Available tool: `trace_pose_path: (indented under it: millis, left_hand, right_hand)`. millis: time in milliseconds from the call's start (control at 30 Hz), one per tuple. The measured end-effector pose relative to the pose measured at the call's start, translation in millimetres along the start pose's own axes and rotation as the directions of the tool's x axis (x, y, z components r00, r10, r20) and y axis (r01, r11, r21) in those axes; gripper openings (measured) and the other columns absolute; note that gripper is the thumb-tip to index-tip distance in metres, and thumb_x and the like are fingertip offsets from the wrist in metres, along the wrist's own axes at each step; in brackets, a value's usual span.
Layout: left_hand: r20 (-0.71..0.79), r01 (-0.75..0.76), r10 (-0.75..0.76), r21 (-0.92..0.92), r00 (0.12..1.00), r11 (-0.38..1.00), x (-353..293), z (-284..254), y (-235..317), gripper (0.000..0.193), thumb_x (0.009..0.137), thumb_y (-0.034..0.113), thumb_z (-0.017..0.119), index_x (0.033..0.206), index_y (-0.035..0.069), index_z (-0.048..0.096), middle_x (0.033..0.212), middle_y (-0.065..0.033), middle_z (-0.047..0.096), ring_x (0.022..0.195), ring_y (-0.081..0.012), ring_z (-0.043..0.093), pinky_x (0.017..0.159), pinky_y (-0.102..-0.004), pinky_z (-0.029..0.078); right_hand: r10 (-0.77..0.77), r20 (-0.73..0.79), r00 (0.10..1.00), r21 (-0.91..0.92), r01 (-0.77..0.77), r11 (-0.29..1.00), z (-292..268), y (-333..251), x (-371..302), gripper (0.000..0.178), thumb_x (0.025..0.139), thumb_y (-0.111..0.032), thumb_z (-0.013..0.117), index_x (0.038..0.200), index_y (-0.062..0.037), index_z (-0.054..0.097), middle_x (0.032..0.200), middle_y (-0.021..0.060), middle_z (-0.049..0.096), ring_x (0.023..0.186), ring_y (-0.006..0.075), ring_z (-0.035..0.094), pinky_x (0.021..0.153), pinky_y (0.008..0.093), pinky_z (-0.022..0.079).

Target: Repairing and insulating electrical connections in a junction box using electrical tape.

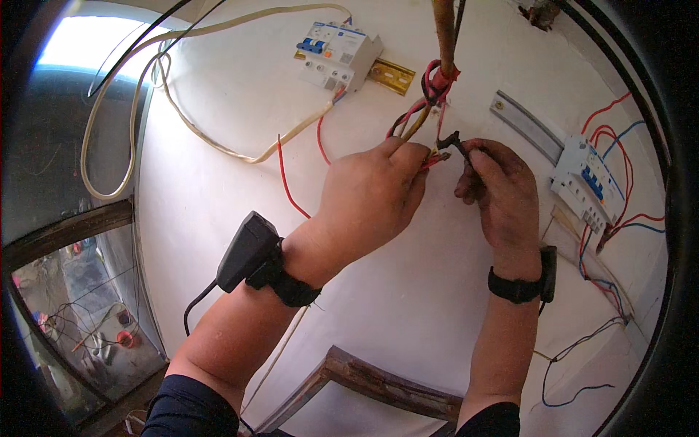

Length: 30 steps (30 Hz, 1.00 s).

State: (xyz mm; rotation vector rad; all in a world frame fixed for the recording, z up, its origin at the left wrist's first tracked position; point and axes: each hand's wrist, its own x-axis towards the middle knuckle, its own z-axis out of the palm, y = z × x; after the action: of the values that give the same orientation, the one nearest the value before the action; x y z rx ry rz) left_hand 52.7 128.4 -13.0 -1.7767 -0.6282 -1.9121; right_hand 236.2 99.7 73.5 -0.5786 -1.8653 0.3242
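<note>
In front of a white wall, my left hand [371,193] is closed round several wires of a red, black and brownish bundle [437,86]. The bundle hangs from above, with wires knotted round it. A short red wire end [437,158] sticks out to the right of my left fingers. My right hand [502,193], its fingers pinched together, holds one end of a crumpled strip of black tape [453,138]. The tape reaches left to the wires beside my left fingertips. My left fingers hide how the wires meet.
Upper left, a white circuit breaker [338,54] sits on a brass-coloured rail [393,76], with a cream cable [218,147] looping from it. To the right are another breaker [591,180] with red and blue wires and a grey rail [526,125]. A wooden frame [386,379] stands below.
</note>
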Motion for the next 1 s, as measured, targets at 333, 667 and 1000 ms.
trace_pose_path:
  millis: [333,667,1000]
  left_hand:
    - [0.014,0.057,-0.057,0.017,0.998,0.998,1,-2,3,0.020,0.086,0.007,0.070,0.107,0.007,0.071,0.097,-0.0145,0.070,0.082,-0.0355,0.071,0.070,-0.0420,0.059]
    - [-0.020,0.041,-0.042,-0.034,0.999,0.999,1,-1,2,0.018,0.089,0.007,0.067,0.106,0.005,0.070,0.095,-0.0160,0.070,0.081,-0.0374,0.071,0.070,-0.0435,0.058]
    - [0.007,0.036,-0.036,0.003,0.999,0.999,1,-2,2,0.018,0.089,0.008,0.068,0.107,0.006,0.069,0.094,-0.0154,0.070,0.081,-0.0380,0.070,0.070,-0.0446,0.058]
  right_hand:
    - [0.074,0.040,0.996,-0.034,-0.073,0.997,-6,-7,-1,0.035,0.105,-0.032,0.062,0.109,0.0010,0.071,0.074,0.0036,0.066,0.060,0.0142,0.062,0.053,0.0268,0.045]
    - [0.017,0.062,0.998,-0.036,-0.015,0.999,2,-11,-5,0.039,0.096,-0.011,0.070,0.134,-0.0036,0.065,0.103,0.0082,0.073,0.082,0.0183,0.073,0.060,0.0249,0.051]
    - [-0.554,0.276,0.785,-0.644,0.579,0.500,6,-3,1,0.045,0.089,0.001,0.071,0.131,-0.0140,0.068,0.101,0.0079,0.069,0.084,0.0204,0.069,0.072,0.0311,0.058]
